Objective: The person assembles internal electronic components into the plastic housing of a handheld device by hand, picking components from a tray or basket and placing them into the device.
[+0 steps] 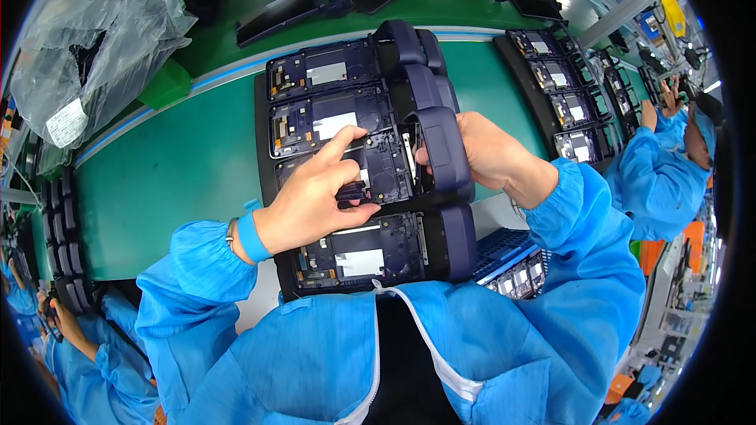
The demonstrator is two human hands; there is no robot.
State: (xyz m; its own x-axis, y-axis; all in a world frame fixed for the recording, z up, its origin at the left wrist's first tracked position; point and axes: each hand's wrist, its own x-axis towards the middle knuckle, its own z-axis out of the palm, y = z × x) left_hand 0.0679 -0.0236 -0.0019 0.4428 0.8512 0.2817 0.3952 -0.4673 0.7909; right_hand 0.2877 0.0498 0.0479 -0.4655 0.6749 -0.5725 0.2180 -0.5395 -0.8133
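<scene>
A row of dark open device housings (pixel 327 122) lies on a black tray, each with circuit parts and a white label showing. My left hand (pixel 319 189) spans the third housing (pixel 387 169), forefinger at its far edge and thumb at its near edge. Under the curled fingers is a small dark piece (pixel 352 191), partly hidden. At the same housing's right end, my right hand (pixel 488 149) grips the thick dark loop-shaped handle (pixel 441 149), fingertips reaching inside the loop. Just nearer to me sits another open housing (pixel 362 252).
A green work surface (pixel 173 181) runs beneath. Clear plastic bags (pixel 102 47) and a green bin (pixel 167 85) stand far left. More housings (pixel 567 98) lie right, beside a co-worker in blue (pixel 661 169). Dark parts (pixel 283 16) cover the far belt. A blue crate (pixel 512 264) is near right.
</scene>
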